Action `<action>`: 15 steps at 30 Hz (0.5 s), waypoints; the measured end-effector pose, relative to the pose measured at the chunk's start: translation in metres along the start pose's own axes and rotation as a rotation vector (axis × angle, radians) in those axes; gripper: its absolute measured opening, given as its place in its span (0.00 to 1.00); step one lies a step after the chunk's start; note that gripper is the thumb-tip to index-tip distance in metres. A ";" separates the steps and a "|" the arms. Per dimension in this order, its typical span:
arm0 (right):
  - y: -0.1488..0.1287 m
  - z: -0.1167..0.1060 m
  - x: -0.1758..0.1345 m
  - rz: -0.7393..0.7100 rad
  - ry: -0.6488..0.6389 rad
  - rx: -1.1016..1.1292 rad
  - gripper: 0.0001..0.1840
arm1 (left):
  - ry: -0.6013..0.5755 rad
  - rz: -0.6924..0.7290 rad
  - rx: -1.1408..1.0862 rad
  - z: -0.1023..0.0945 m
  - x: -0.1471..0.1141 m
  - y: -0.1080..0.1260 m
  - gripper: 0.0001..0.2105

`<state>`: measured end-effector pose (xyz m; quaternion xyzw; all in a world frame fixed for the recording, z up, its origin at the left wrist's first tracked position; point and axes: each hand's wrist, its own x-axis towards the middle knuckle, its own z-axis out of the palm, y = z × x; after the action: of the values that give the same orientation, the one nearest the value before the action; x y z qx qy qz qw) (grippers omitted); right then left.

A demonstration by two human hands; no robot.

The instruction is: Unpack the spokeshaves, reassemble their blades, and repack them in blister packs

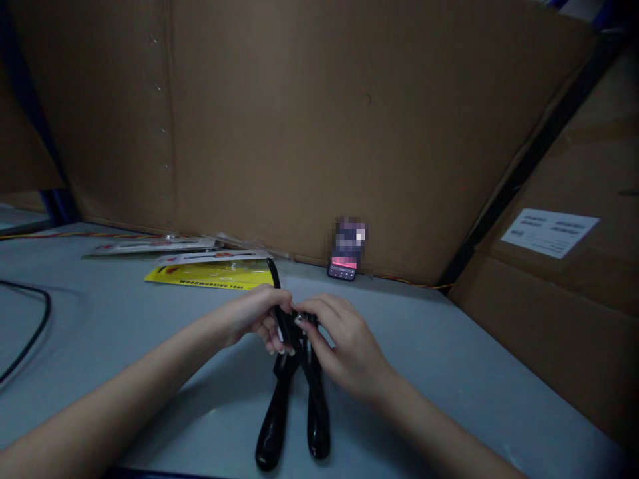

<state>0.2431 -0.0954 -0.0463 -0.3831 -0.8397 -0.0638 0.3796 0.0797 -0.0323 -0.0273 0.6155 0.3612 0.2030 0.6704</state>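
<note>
A black two-handled tool (318,432), built like pliers or shears, stands over the table with its two thick handles spread towards me. My left hand (269,322) is closed round its upper part, where a slim black arm rises above the thumb. Close beside it, my right hand (339,336) pinches a small shiny metal piece (299,318) at the tool's joint between thumb and fingers. The fingers cover most of the joint, so I cannot tell what the piece is or whether it is attached.
Flat packages lie at the back left, among them a yellow card (210,275) lettered "WOODWORKING TOOL". A lit phone (342,271) leans on the cardboard wall (269,133). A black cable (47,309) curves at the left. A labelled cardboard box (549,286) borders the right side.
</note>
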 end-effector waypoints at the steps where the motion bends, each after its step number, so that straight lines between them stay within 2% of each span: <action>1: 0.000 0.000 0.000 -0.005 0.007 0.006 0.11 | 0.010 0.007 0.007 0.000 0.000 0.000 0.11; 5: 0.002 0.000 0.001 -0.074 0.053 0.036 0.14 | 0.013 0.015 -0.001 0.001 -0.001 0.001 0.12; 8: 0.006 -0.002 0.001 -0.155 0.013 0.004 0.16 | 0.002 0.003 0.000 0.001 -0.002 0.002 0.12; 15: 0.012 -0.007 0.004 -0.378 -0.014 -0.226 0.11 | -0.021 -0.039 -0.035 0.000 -0.001 0.000 0.11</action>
<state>0.2541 -0.0879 -0.0409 -0.2595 -0.8868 -0.2248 0.3096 0.0791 -0.0330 -0.0276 0.5987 0.3624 0.1900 0.6886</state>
